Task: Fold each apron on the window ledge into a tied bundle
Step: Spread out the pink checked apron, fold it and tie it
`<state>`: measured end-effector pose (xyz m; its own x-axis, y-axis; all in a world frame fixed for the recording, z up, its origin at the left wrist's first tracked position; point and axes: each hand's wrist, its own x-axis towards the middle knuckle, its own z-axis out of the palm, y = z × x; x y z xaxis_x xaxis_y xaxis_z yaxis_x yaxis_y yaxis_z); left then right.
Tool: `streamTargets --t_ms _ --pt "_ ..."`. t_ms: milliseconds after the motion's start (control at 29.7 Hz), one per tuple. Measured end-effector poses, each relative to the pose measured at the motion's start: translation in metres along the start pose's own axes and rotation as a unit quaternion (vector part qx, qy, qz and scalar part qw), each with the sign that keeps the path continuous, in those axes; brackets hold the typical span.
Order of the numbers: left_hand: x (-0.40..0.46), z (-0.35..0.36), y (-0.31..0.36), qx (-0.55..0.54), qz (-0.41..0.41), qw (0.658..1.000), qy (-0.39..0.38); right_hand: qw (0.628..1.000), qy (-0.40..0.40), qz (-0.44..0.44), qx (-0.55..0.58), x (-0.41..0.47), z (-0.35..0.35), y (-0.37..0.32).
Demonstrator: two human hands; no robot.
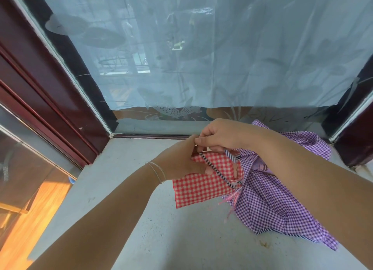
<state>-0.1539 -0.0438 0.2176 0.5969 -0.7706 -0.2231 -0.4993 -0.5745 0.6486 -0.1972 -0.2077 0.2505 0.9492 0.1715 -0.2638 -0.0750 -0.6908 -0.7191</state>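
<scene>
A red-and-white checked apron [198,186], folded into a small rectangle, lies on the grey window ledge [125,189]. A dark striped strap [219,171] crosses it. My left hand [178,160] rests on the folded red apron and holds it at its far end. My right hand [219,135] pinches the striped strap just above the fold, close to the left fingers. A purple-and-white checked apron [276,207] lies loose and crumpled to the right, partly under my right forearm.
The window [201,47] behind the ledge is covered with a frosted film showing fish and lotus shapes. Dark red frame posts [50,88] stand at the left and right ends. A wooden floor [30,209] shows below the ledge's left edge.
</scene>
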Motion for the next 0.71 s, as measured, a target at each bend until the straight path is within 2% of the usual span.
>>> streamTargets --t_ms 134,202,269,303,370,437,471,538,639,706 --pt "-0.003 0.003 -0.003 -0.003 0.029 0.998 0.061 0.994 -0.042 -0.004 0.099 -0.003 -0.003 -0.005" --pt "-0.005 0.005 -0.005 -0.011 0.036 0.996 0.079 0.979 -0.050 -0.002 0.196 -0.001 -0.002 -0.002" --pt "-0.004 0.004 -0.008 -0.047 0.018 0.995 0.089 0.938 0.028 0.038 0.344 0.005 -0.001 0.007" --pt "-0.004 0.003 -0.010 -0.076 0.004 0.993 0.094 0.917 0.105 0.057 0.382 0.009 -0.001 0.013" --pt "-0.004 0.000 -0.016 -0.127 -0.019 0.986 0.107 0.910 0.269 0.054 0.311 0.009 -0.002 0.026" --pt "-0.004 -0.003 -0.022 -0.153 -0.032 0.980 0.121 0.900 0.359 -0.007 0.246 0.002 -0.003 0.034" --pt "-0.005 -0.005 -0.023 -0.168 -0.041 0.976 0.129 0.903 0.363 -0.037 0.228 -0.005 -0.003 0.037" --pt "-0.007 -0.008 -0.026 -0.209 -0.066 0.965 0.145 0.934 0.311 -0.073 0.162 -0.017 -0.002 0.038" --pt "-0.007 -0.013 -0.030 -0.252 -0.080 0.951 0.162 0.982 0.176 -0.049 0.050 -0.025 0.003 0.039" --pt "-0.007 -0.015 -0.032 -0.251 -0.088 0.949 0.168 0.990 0.136 -0.036 0.002 -0.025 0.007 0.042"
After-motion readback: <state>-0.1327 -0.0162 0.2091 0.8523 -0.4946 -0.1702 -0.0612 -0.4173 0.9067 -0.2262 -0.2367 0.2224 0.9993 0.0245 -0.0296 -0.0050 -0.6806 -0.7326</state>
